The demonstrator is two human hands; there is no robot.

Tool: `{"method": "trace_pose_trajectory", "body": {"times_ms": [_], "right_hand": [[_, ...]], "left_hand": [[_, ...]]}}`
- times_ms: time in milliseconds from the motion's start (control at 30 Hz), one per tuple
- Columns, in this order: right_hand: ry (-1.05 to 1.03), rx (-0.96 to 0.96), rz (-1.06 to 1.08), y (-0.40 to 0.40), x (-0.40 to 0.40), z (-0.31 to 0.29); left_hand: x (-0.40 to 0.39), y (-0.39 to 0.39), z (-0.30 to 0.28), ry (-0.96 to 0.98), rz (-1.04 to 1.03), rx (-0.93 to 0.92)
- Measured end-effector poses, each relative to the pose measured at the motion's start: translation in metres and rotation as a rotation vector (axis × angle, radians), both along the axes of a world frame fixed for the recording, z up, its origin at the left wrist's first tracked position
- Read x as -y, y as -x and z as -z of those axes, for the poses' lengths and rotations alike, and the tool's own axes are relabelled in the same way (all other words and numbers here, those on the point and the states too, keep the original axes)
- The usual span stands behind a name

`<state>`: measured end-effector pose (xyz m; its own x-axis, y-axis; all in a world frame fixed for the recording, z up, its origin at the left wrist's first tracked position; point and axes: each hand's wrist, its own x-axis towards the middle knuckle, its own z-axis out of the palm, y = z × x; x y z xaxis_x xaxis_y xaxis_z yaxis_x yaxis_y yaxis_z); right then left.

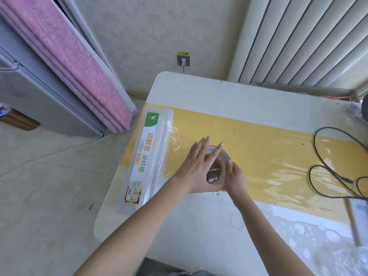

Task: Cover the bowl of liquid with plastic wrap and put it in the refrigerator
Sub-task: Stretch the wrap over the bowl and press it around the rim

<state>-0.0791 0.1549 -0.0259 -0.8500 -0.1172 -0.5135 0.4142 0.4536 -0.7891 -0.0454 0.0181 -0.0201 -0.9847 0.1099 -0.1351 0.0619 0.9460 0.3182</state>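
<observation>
A dark glass bowl (219, 166) sat on the table's (199, 226) yellow strip, nearer the left edge, under a sheet of plastic wrap (179, 144). The left hand (196, 168) lay flat over it, fingers spread, while the right hand (235, 179) clasped its near side. The wrap dispenser box (146, 158) lay along the left edge, film trailing toward the bowl.

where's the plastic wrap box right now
In the head view the wrap box lies flat along the table's left edge, just left of the bowl that both hands are pressing film over.
</observation>
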Motion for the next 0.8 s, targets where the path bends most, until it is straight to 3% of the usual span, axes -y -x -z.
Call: {"method": "trace_pose_trajectory", "body": {"times_ms": [133, 233, 333, 567, 700, 800], "right_hand": [[-0.051, 0.026, -0.015, -0.003, -0.007, 0.010], [-0.073, 0.015, -0.037, -0.007, -0.001, 0.009], [-0.068, 0.006, -0.026, -0.007, 0.005, 0.005], [-0.019, -0.049, -0.038, 0.005, 0.023, -0.010], [-0.047, -0.088, -0.055, 0.012, 0.027, -0.014], [-0.049, -0.128, -0.067, 0.015, 0.029, -0.018]], "left_hand": [[0.022, -0.013, 0.015, -0.180, -0.255, 0.060], [0.035, -0.018, 0.023, -0.239, -0.315, 0.108], [0.034, -0.015, 0.014, -0.414, -0.412, 0.119], [0.035, 0.001, 0.004, -1.397, -0.941, 0.172], [0.039, 0.008, 0.004, -1.550, -1.002, 0.126], [0.036, 0.008, 0.004, -1.529, -1.036, 0.112]]}}
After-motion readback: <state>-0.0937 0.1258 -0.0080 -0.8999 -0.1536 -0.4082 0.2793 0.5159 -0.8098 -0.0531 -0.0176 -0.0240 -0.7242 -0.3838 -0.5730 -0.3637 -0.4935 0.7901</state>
